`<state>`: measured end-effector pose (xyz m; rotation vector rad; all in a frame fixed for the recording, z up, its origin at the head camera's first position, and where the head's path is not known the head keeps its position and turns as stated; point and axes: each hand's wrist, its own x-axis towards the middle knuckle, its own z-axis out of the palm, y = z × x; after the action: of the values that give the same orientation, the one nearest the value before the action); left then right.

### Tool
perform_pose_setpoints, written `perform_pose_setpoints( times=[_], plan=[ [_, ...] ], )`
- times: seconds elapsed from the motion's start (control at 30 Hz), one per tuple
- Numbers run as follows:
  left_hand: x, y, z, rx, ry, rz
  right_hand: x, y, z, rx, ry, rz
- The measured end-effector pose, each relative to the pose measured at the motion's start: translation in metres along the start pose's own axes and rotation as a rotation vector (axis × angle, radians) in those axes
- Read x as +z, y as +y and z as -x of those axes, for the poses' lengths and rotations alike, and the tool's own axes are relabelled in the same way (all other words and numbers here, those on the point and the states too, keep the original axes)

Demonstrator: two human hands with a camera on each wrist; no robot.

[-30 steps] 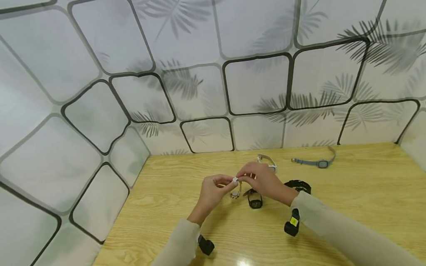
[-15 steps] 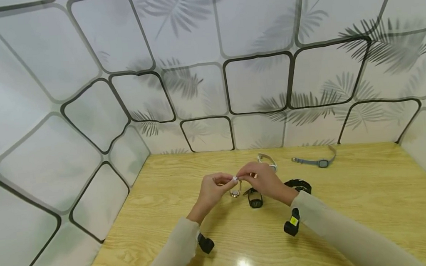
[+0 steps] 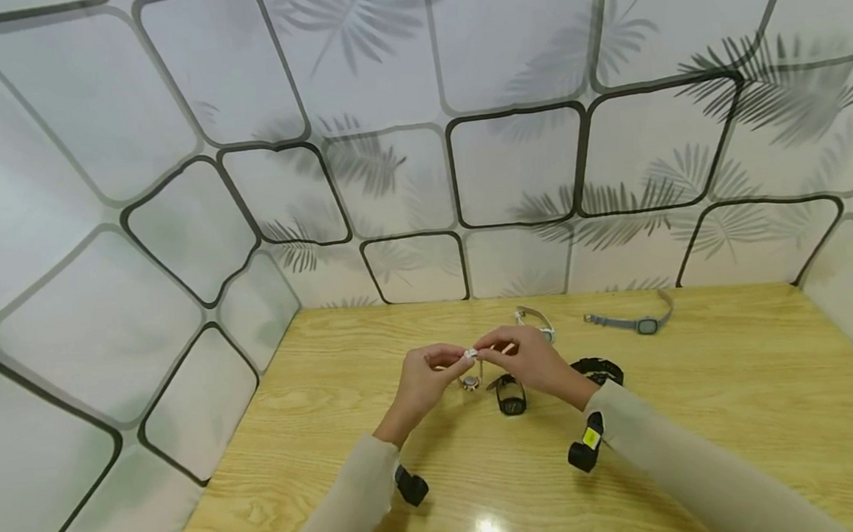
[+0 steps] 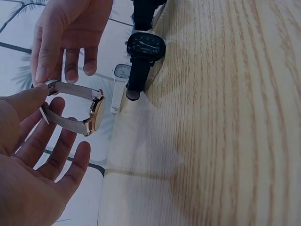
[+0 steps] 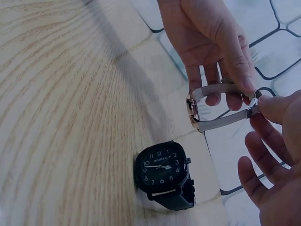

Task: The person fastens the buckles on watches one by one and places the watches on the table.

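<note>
A wristwatch with a rose-gold case (image 4: 97,113) and a pale strap (image 5: 221,121) hangs between my two hands, its strap bent into a loop. My left hand (image 3: 421,383) pinches one strap end between thumb and forefinger. My right hand (image 3: 530,365) pinches the other end, at the buckle (image 5: 252,111). The fingertips of both hands meet where the strap ends overlap, partly covering them. In the head view, the watch case (image 3: 470,383) hangs below the fingertips, over the wooden table (image 3: 316,391).
A black square-faced watch (image 3: 511,401) stands just right of the hands. Behind the right wrist lies another black watch (image 3: 598,369). Farther back are a white watch (image 3: 540,324) and a blue-grey watch (image 3: 645,326). A patterned wall covering (image 3: 405,184) borders the table.
The joined fingertips and strap ends have risen very slightly, and the right hand has shifted a touch. Both hands keep their pinch on the watch strap; the other watches stay in place.
</note>
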<state>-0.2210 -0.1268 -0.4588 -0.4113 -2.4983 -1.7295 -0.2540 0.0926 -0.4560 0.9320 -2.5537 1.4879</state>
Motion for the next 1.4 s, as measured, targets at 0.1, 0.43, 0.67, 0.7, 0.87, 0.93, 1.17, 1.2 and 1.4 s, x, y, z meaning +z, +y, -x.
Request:
perform_pose_setpoints(
  times=[0.1, 0.43, 0.67, 0.7, 0.87, 0.93, 1.17, 1.2, 1.4],
  plan=[
    [0.0008, 0.0003, -0.0001, 0.006, -0.006, 0.004, -0.0012, -0.0011, -0.0013, -0.011, -0.028, 0.038],
    [0.0031, 0.0013, 0.0018, 0.001, -0.023, 0.011, 0.0013, -0.0001, -0.0021, -0.069, -0.041, 0.118],
    [0.0033, 0.0027, -0.0015, -0.049, 0.008, 0.130, 0.0017, 0.0000, -0.0033, -0.060, 0.007, 0.094],
    [0.0032, 0.0033, -0.0022, -0.070, 0.016, 0.165, 0.0014, 0.0000, -0.0032, -0.059, 0.012, 0.089],
    [0.0012, 0.0079, -0.0050, -0.169, 0.063, 0.340, -0.0008, -0.0007, -0.0024, -0.063, 0.004, 0.067],
    [-0.0003, 0.0090, -0.0054, -0.192, 0.065, 0.383, -0.0020, -0.0011, -0.0019, -0.064, -0.018, 0.057],
    [-0.0043, 0.0086, -0.0037, -0.261, 0.035, 0.448, -0.0030, 0.0030, 0.0003, -0.048, -0.166, 0.041],
    [-0.0044, 0.0081, -0.0036, -0.267, 0.033, 0.452, -0.0024, 0.0042, 0.0003, -0.046, -0.188, 0.044],
    [-0.0041, 0.0071, -0.0031, -0.281, 0.015, 0.462, 0.0012, 0.0048, 0.0010, -0.042, -0.231, 0.045]
  ],
)
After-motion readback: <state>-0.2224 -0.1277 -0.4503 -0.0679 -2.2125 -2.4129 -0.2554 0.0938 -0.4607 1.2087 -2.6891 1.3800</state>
